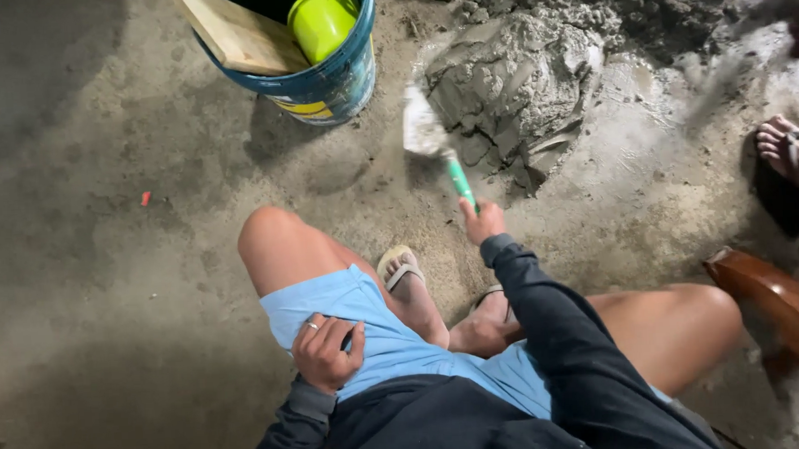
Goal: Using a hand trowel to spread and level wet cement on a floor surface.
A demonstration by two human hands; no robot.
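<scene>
My right hand (484,221) grips the green handle of a trowel (432,142). Its grey, mortar-smeared blade rests against the left side of a wet mortar heap (519,85) on the concrete floor. My left hand (326,349), with a ring on one finger, rests curled on my left thigh over light blue shorts and holds nothing. I am squatting, with both knees and my sandalled feet (406,282) in view below the trowel.
A blue bucket (344,74) stands at the top centre, holding a yellow-green scoop (321,21) and a wooden board (238,34). Another person's sandalled foot (796,153) is at the right edge. A brown wooden piece (771,298) lies at lower right.
</scene>
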